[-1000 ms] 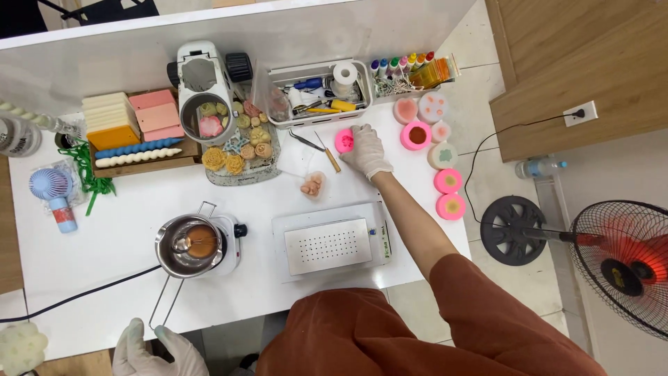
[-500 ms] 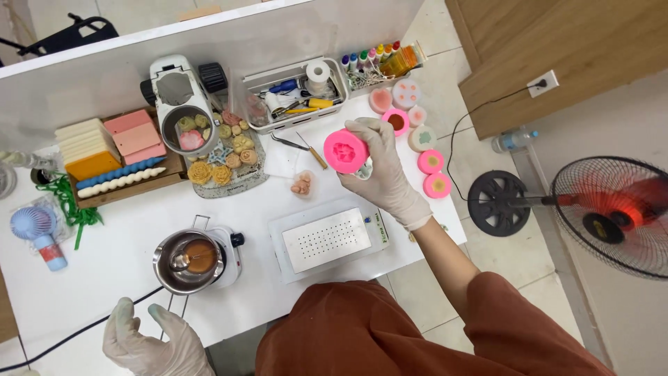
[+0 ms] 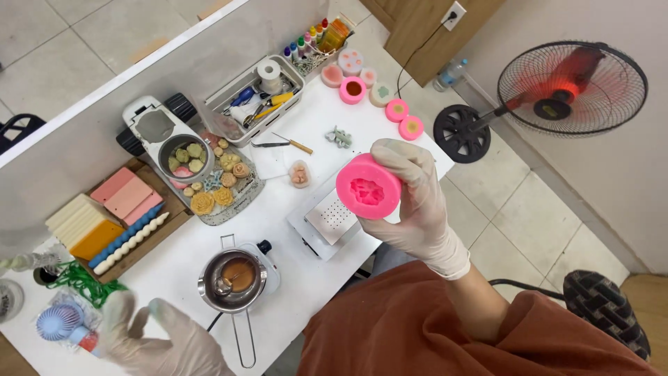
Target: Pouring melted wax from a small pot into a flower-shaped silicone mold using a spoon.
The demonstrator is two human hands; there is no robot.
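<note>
My right hand, in a white glove, grips a round pink silicone mould and holds it up above the table, its hollow flower cavity facing me. Just below the mould lies a flat metal scale with a perforated plate. My left hand, also gloved, hovers low at the near left edge with its fingers spread, holding nothing. Beside it stands a small metal melting pot with brown liquid and a long handle.
Several more pink moulds sit at the far right of the white table. A tray of flower-shaped pieces, a tool caddy, coloured wax blocks, dye bottles and a small blue fan surround them. A floor fan stands right.
My right hand picked the pink mould up off the far table and brought it close to my face, turning its cavity toward me. My left hand rose slightly with fingers spreading.
</note>
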